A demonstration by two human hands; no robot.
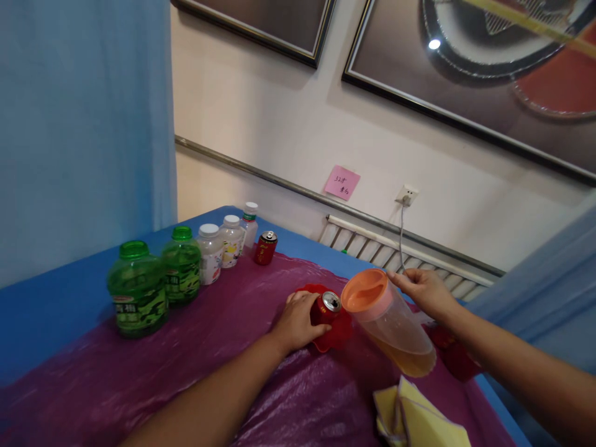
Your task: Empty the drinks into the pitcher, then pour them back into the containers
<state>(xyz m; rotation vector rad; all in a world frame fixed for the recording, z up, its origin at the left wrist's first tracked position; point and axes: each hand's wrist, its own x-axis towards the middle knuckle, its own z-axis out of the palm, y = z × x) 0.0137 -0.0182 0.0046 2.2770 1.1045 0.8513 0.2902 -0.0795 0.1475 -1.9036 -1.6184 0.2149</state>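
My left hand (298, 320) is wrapped round a red drink can (326, 307) with an opened top. The can is over a red scalloped dish (339, 332) on the purple plastic sheet. My right hand (426, 290) grips a clear plastic pitcher (395, 329) with an orange lid (366, 293), probably by its handle, which the hand hides. Amber liquid lies in the lower part of the pitcher. It is tilted toward the can, its lid close to the can's top. No stream of liquid can be made out between them.
Two green bottles (138, 292), several clear white-capped bottles (211, 257) and another red can (266, 248) stand in a row at the left. A folded yellow cloth (416, 416) lies at the front. Dark red objects (459, 357) sit beyond my right forearm. A radiator (367, 245) is behind.
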